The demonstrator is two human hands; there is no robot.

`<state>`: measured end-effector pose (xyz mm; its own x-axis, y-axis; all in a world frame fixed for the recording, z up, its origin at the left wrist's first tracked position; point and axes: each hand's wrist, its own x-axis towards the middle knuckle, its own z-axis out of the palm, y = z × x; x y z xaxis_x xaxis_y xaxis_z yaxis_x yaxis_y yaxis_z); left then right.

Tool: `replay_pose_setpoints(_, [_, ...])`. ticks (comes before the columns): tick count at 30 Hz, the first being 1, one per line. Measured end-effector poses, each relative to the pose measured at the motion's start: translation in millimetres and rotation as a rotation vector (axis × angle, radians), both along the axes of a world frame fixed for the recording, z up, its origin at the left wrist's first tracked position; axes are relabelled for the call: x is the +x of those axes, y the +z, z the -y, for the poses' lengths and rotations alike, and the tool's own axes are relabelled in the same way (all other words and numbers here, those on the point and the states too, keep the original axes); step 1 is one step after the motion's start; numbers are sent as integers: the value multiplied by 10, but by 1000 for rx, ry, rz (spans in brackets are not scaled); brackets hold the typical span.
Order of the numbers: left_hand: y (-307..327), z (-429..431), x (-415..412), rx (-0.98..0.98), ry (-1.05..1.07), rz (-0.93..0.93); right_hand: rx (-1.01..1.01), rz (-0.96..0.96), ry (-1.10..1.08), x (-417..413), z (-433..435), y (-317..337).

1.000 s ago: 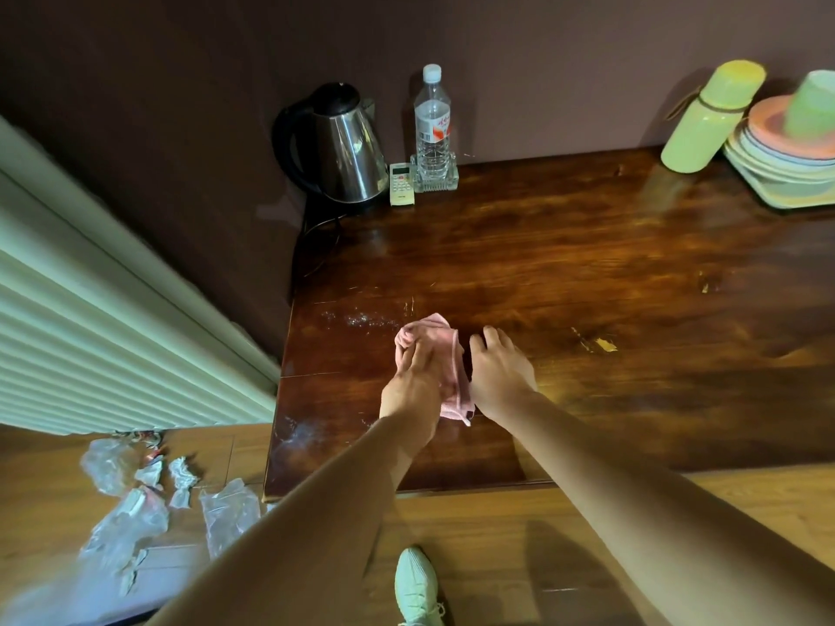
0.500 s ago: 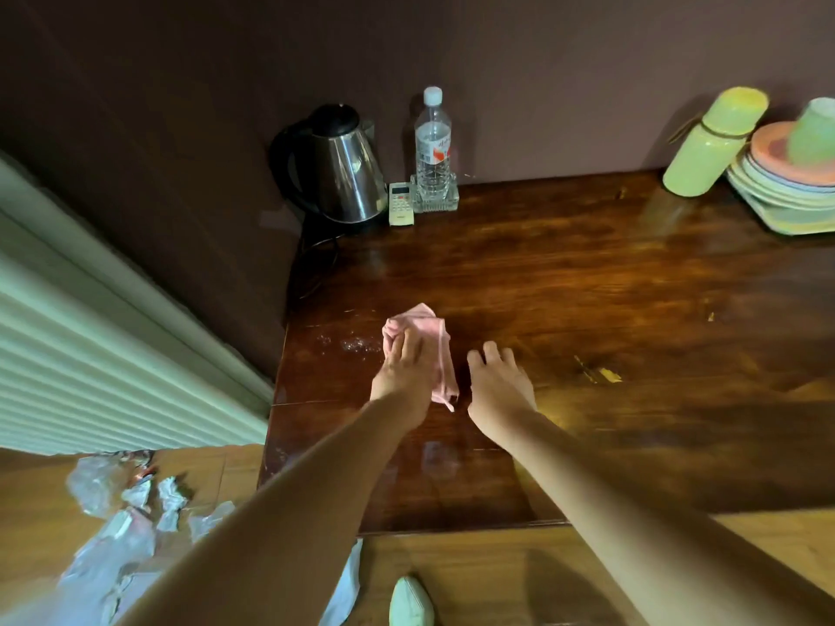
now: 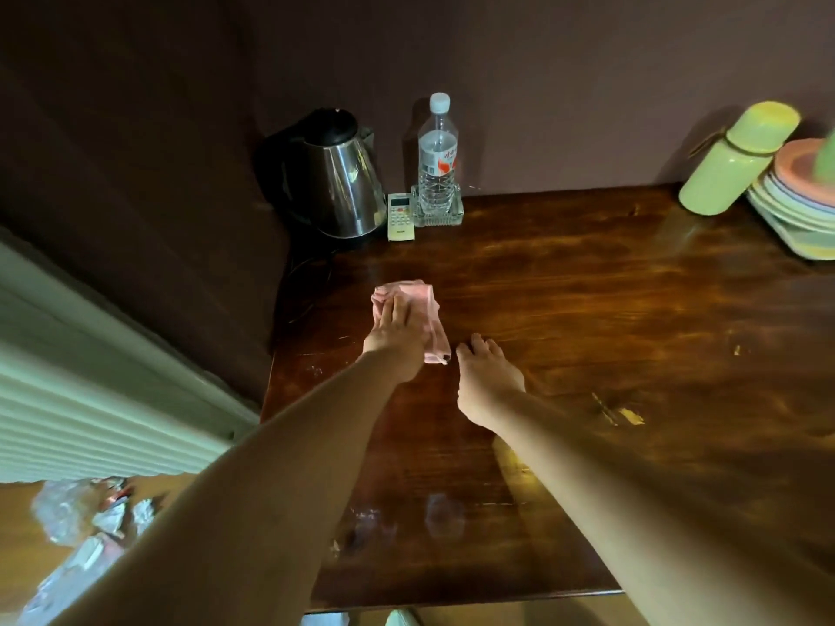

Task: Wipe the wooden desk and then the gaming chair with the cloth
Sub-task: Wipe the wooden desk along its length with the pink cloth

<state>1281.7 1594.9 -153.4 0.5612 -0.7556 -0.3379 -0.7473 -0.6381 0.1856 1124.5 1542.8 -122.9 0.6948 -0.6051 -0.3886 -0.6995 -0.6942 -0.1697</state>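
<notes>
**Wooden table, left rear quarter: hands and contents**

1. Cloth: pink, folded into a small pad. It lies flat on the table toward the left side, in front of the kettle and well back from the near edge.
2. My left hand: palm down on the cloth, fingers straight and close together, pressing it to the wood without gripping it. Pink shows past my fingertips and along the right of the hand, down to a corner near the wrist.
3. My right hand: resting on bare wood just right of the cloth's near corner. The fingers are relaxed and slightly spread, holding nothing.
4. Table surface: dark glossy wood. There are pale scuffs by the left edge, yellowish chips to the right of my right forearm, and faint smears toward the near edge.
5. Kettle: steel body with a black lid and handle, in the back left corner against the wall.
6. Remote: small, white, with a keypad, lying flat between the kettle and the glass dish.
7. Water bottle: clear plastic with a white cap and a red-and-white label. It stands upright in a square glass dish at the wall.
8. Flask: pale green, at the back right, just beside the plates.
9. Plates: a pastel stack, cut off by the right edge of the view.
10. Off the table, to the left: a white ribbed panel, with crumpled plastic wrappings on the wooden floor below it
</notes>
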Motion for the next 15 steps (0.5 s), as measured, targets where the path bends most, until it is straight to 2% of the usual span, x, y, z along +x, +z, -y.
replay_pose_setpoints(4, [-8,3,23,20,-13,23,-60,12,31,111,105,74])
replay_pose_setpoints(8, [-146,-324,-208,6,-31,33,-31,32,41,384,384,240])
replay_pose_setpoints(12, [-139,-325,-73,9,-107,37,81,-91,134,575,518,171])
replay_pose_setpoints(15, [-148,-70,199,-8,-67,31,70,-144,147,635,539,34])
